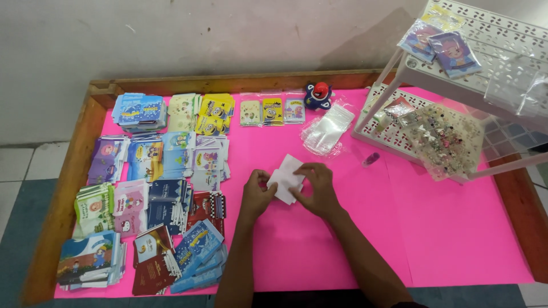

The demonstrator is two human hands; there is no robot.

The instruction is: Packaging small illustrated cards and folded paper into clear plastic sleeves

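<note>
Risks first, my read only: that white paper piece (286, 178) is thin and you've only got it by the edges. Pinch too hard or pull the hands apart and it'll crease or tear. It's also just off the pink table cover (456, 228), so a loose pinch lets it slide out. Your left forearm runs close past the card stacks at the front, esp. the blue packs (197, 245). Swing the elbow out and you knock them over the edge. The clear plastic bags (326, 130) lie loose just behind your hands; a quick reach fwd would scatter them.

Hands:
- Left hand (257, 197): fingers curled, thumb + fingertips closed on the left edge of the paper. Not a fist, a light pinch.
- Right hand (318, 191): same, fingers bent over the paper's right side, gripping the upper right corner area. Palm down; can't tell how much of the paper sits under it.

Paper location: mid-table, between both hands, on or just above the pink cover. Card stacks well to your left, white plastic rack (399, 134) apart to your right, small blue and red toy (318, 95) at the back edge.
</note>
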